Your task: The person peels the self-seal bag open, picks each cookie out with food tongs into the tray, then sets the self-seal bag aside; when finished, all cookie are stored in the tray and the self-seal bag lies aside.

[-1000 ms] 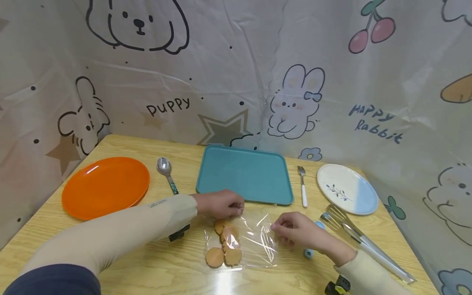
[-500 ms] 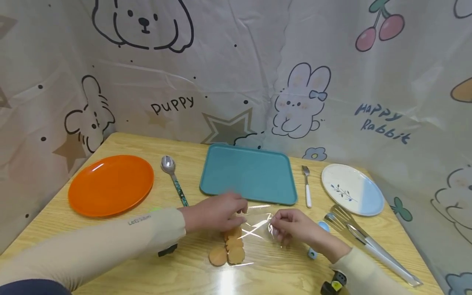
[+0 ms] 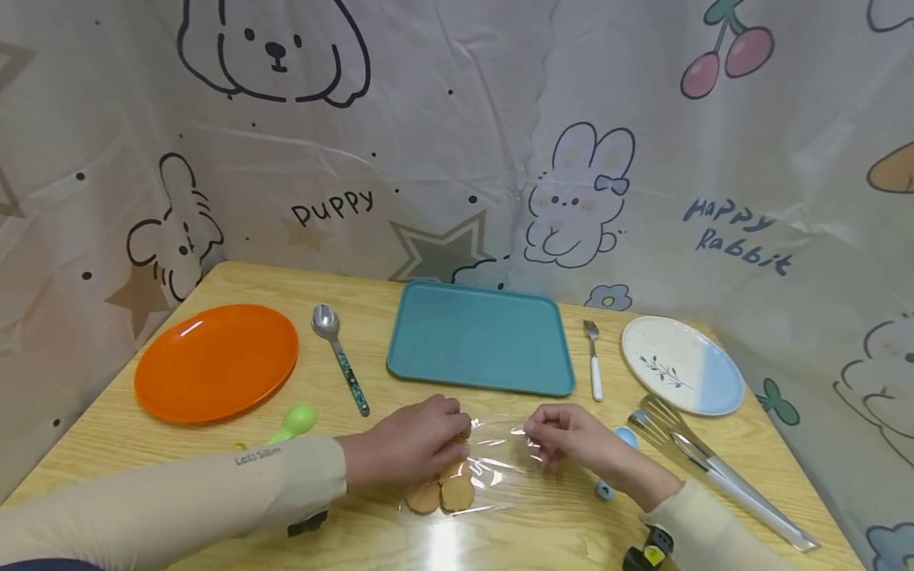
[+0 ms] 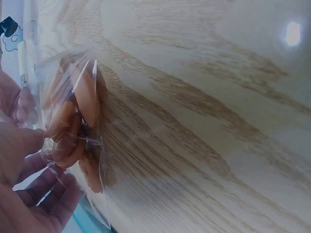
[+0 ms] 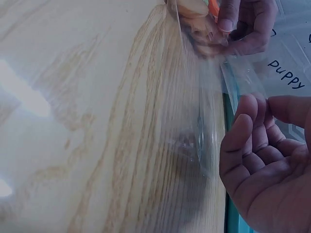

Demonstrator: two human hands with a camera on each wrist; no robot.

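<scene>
A clear plastic bag (image 3: 500, 472) lies between both hands in the head view, several tan round cookies (image 3: 458, 493) gathered in its left part. My left hand (image 3: 414, 444) reaches over those cookies, its thumb and fingers pinching the bag at its far left side and covering some of them. In the left wrist view the cookies (image 4: 86, 97) stand on edge inside the film, bunched beside the thumb. At the right end, my right hand (image 3: 581, 440) pinches the bag's edge between thumb and index finger; the right wrist view has its other fingers (image 5: 235, 145) curled below.
Behind the hands lies a teal tray (image 3: 481, 337). An orange plate (image 3: 214, 365), a spoon (image 3: 344, 365) and a light green rounded utensil (image 3: 295, 421) are on the left. To the right are a fork (image 3: 594, 361), a white-and-blue plate (image 3: 678, 365), metal tongs (image 3: 728, 476) and a blue-handled item (image 3: 605, 490).
My left hand has shifted slightly left and nearer, now covering more of the cookies. The bag is drawn flatter between the hands. My right hand stays at the bag's right edge.
</scene>
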